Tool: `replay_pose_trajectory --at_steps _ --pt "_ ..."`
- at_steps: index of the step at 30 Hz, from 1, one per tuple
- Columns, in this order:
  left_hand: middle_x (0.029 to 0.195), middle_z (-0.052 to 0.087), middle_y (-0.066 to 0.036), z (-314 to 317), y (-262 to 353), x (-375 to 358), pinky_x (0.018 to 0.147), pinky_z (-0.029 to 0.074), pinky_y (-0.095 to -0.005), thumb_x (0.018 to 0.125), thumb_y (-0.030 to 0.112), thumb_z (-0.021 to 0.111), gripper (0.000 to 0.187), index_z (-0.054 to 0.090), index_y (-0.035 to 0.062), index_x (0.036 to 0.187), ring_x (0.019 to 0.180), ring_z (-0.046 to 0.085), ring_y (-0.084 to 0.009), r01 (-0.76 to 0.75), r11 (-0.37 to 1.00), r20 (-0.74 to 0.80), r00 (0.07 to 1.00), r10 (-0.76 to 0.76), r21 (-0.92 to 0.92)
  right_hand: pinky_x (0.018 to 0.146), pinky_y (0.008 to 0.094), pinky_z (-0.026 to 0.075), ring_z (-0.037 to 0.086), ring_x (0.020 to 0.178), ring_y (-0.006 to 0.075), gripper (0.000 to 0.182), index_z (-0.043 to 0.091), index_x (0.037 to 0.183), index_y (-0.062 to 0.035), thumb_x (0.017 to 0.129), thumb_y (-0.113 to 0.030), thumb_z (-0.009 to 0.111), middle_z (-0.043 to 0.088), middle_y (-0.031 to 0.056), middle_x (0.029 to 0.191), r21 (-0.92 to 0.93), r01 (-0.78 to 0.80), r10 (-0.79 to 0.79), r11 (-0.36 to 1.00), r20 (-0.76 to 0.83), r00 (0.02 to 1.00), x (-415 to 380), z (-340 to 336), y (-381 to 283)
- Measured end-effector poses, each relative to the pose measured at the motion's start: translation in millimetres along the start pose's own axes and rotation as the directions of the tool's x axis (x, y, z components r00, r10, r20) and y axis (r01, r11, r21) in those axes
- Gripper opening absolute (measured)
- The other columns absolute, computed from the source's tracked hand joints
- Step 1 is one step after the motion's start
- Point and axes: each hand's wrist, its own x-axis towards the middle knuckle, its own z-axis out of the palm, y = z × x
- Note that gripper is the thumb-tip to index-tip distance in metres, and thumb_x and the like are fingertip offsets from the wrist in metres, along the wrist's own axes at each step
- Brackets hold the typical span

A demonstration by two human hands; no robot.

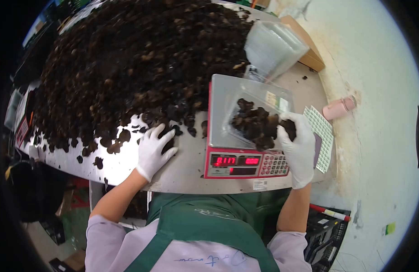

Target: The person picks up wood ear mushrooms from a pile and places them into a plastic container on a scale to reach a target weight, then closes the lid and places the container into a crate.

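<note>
Dark wood ear mushrooms (141,59) lie in a huge heap on the metal table. My white-gloved left hand (154,152) rests at the heap's near edge, fingers spread, with a few dark pieces under and between them. To the right, a clear plastic tray (227,121) part-filled with wood ear mushrooms (252,122) sits on the scale (218,138). At the tray's right side, my gloved right hand (299,147) has its fingers curled round a dark clump of wood ear (289,129). The scale's red display reads about 0.117.
Nested clear trays (275,47) stand behind the scale beside a cardboard box (304,43). A sheet of pale green labels (319,136) and a pink bottle (339,108) are at the right, near the wall. A black crate (327,235) stands below the table edge.
</note>
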Motion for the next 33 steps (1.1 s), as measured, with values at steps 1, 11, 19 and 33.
replay_pose_trajectory --at_steps 1,11,19,33 --pt "0.130 0.056 -0.017 -7 9 -6 0.093 0.049 -0.0482 0.073 0.031 0.082 0.053 0.067 0.0164 0.122 0.115 0.055 -0.0389 0.008 1.000 0.019 1.000 -0.009 0.020 0.078 0.0350 0.053 0.066 0.087 0.0300 0.025 0.064 0.109 -0.0094 0.084 -0.006 0.068 0.064 0.0123 0.099 -0.005 -0.010 0.010 1.000 0.007 1.000 2 -1 -2" --pt "0.104 0.065 -0.010 -16 23 5 0.079 0.054 -0.0340 0.077 0.006 0.078 0.030 0.074 0.0068 0.106 0.093 0.066 -0.0268 0.031 0.969 -0.198 0.977 -0.081 -0.246 0.087 0.0429 0.048 0.058 0.102 0.0298 0.048 0.062 0.125 -0.0160 0.082 -0.033 0.075 0.061 0.0080 0.109 -0.117 0.147 -0.126 0.982 0.170 0.977 -3 15 31" --pt "0.105 0.065 -0.010 -61 139 136 0.078 0.055 -0.0345 0.075 0.008 0.080 0.036 0.074 0.0093 0.110 0.090 0.067 -0.0264 -0.434 0.828 -0.324 0.888 0.326 -0.355 0.090 0.0430 0.046 0.059 0.101 0.0322 0.025 0.068 0.110 -0.0071 0.088 -0.019 0.071 0.065 0.0105 0.104 0.058 0.035 -0.024 0.998 -0.188 0.982 -50 2 52" --pt "0.116 0.067 -0.013 -53 139 138 0.089 0.053 -0.0329 0.075 0.014 0.083 0.049 0.069 0.0067 0.122 0.102 0.066 -0.0269 -0.228 0.891 -0.173 0.970 0.172 -0.392 0.085 0.0417 0.048 0.061 0.095 0.0312 0.020 0.069 0.103 -0.0073 0.086 -0.017 0.072 0.066 0.0094 0.100 0.130 -0.002 0.030 0.991 -0.209 0.977 -69 1 63"
